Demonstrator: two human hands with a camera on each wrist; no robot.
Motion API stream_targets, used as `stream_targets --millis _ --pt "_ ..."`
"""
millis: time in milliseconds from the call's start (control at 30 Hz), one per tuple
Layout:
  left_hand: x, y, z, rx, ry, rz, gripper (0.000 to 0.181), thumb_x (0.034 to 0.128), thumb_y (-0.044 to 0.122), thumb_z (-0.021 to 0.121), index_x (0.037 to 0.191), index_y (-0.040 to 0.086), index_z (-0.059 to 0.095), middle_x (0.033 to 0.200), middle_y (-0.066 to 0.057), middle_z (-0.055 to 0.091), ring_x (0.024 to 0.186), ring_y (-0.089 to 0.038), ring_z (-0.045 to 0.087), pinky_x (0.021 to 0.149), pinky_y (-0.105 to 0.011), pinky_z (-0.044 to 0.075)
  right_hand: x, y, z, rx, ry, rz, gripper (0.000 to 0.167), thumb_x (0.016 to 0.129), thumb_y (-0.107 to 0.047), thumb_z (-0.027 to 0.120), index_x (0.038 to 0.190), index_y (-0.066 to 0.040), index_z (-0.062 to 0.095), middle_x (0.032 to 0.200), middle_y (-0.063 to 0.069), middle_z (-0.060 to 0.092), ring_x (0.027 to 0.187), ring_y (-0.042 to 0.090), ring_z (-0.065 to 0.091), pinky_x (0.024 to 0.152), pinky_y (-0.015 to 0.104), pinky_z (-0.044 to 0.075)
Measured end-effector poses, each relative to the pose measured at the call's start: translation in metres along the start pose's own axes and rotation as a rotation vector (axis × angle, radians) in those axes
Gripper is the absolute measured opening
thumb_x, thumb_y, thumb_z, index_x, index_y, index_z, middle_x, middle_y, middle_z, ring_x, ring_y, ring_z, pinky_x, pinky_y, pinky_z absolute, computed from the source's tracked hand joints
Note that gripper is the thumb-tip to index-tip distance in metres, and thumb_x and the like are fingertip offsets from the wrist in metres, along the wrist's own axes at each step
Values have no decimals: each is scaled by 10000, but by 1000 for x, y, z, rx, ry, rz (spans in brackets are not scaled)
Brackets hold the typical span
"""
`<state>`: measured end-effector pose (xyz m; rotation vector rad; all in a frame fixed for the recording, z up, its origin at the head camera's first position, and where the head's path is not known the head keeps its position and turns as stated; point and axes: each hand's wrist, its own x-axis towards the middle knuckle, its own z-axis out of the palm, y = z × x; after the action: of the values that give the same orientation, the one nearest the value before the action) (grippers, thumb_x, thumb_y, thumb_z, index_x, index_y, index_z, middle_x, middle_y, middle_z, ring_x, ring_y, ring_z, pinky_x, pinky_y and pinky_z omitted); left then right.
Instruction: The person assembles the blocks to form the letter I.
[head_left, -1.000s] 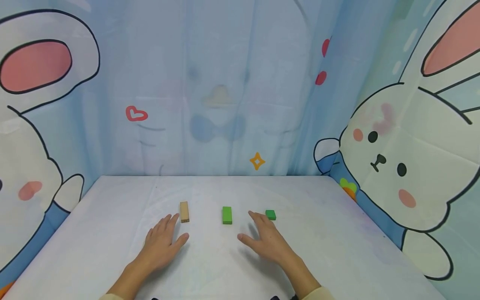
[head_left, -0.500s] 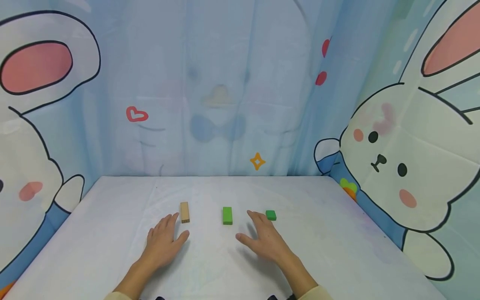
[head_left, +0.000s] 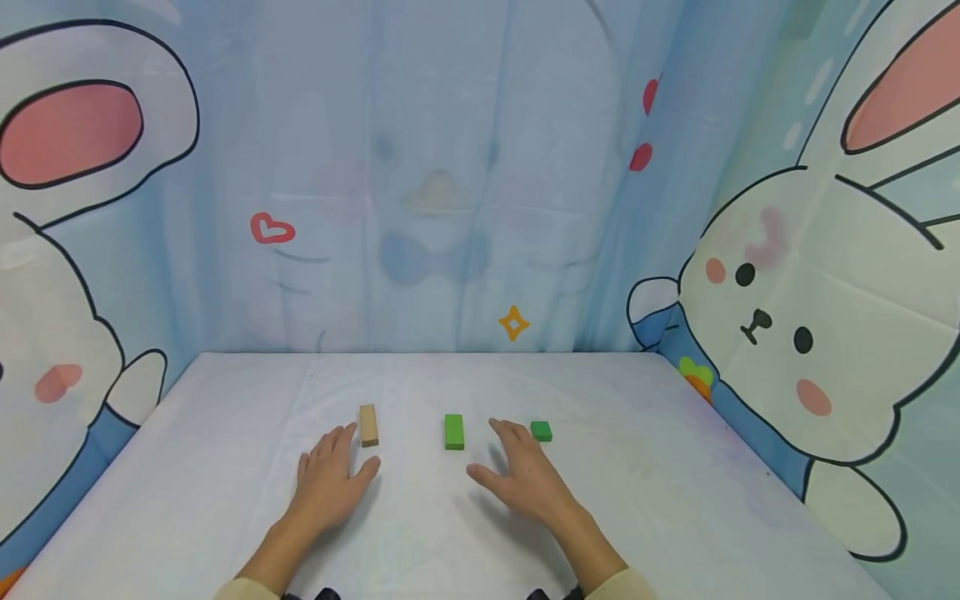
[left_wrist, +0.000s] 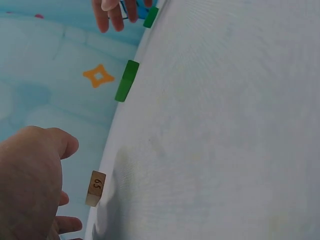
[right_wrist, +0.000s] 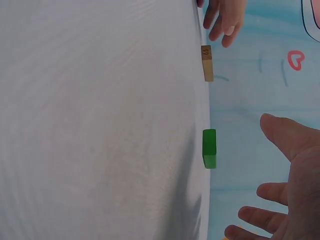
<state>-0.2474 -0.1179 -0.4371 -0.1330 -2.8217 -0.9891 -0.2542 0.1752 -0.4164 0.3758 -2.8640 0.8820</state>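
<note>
My left hand [head_left: 330, 482] hovers over the white table with its fingers extended and thumb apart, holding nothing. Just beyond its fingertips lies a natural wood block [head_left: 368, 426]; in the left wrist view that wood block [left_wrist: 96, 188] shows the number 65 on its end. A light green block [head_left: 453, 432] lies between the two hands, nearer the right one. My right hand [head_left: 527, 477], also with fingers spread and nothing held, is above the table. Close behind its fingers sits a smaller-looking darker green block [head_left: 541, 431], apart from the other two.
The table [head_left: 420, 533] has a white cloth over it. Behind it hangs a light blue curtain [head_left: 442, 275] printed with hearts and a star. Large rabbit figures [head_left: 817, 333] are printed at both sides.
My right hand has drifted slightly to the left and forward. The left hand has shifted very slightly, its thumb moving up a little. The blocks lie where they were.
</note>
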Motion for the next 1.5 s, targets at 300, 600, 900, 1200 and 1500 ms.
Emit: stream_targets --millis 300,600,900,1200,1500 --pt "3 0 1 -13 1 -10 700 1024 341 579 1570 -30 346 1594 -316 358 1496 -546 274 1189 -769 116 2 -2 2 -8 7 -7 798 925 -476 732 1548 -67 447 1542 166 484 1438 374 470 1151 578 419" --pt "5 -4 4 -34 3 -13 710 1010 344 591 1567 -28 352 1589 -301 379 1502 -515 292 1216 -735 105 5 -3 5 -12 2 -5 800 924 -485 730 1541 -58 455 1532 172 497 1427 380 483 1151 575 423" --pt "9 -7 8 -35 8 -14 724 1007 350 595 1567 -36 347 1583 -301 388 1500 -511 297 1218 -730 105 7 -6 9 -20 -6 11 814 917 -493 740 1536 -46 459 1529 191 497 1421 394 485 1140 583 431" --pt "14 -9 11 -48 35 -14 727 994 336 611 1556 -49 357 1576 -297 404 1496 -497 318 1231 -704 127 8 -8 11 27 -14 18 784 932 -454 739 1538 -44 458 1531 195 494 1432 392 474 1154 586 415" --pt "18 -9 13 -37 63 0 749 979 333 644 1555 -51 357 1565 -288 425 1483 -479 348 1241 -662 184 9 -8 15 34 -13 4 780 933 -458 734 1529 -34 464 1515 206 505 1421 407 481 1148 588 418"
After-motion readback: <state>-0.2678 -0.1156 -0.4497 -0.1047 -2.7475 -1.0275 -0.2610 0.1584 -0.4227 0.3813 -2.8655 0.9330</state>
